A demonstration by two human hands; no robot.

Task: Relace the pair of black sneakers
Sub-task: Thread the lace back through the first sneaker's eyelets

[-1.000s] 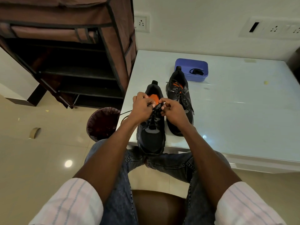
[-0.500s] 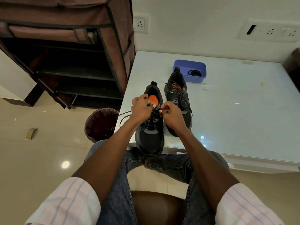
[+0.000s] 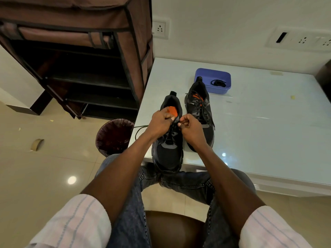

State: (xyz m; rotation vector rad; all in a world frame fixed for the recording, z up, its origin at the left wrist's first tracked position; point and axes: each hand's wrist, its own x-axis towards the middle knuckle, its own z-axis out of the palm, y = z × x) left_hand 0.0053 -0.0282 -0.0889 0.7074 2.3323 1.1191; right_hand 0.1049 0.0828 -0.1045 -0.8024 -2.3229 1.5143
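Both hands work the near shoe (image 3: 167, 151) at the table (image 3: 268, 140) edge, left hand (image 3: 160, 122) and right hand (image 3: 190, 128) each pinching lace (image 3: 141, 128) at the top eyelets just under the fingertips, so next probably comes threading through and drawing it snug.

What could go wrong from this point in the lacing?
The near sneaker overhangs the table edge at the toe; a hard pull by the left hand or right hand might tip it off. The loose lace trails past the edge above the bin and may snag.
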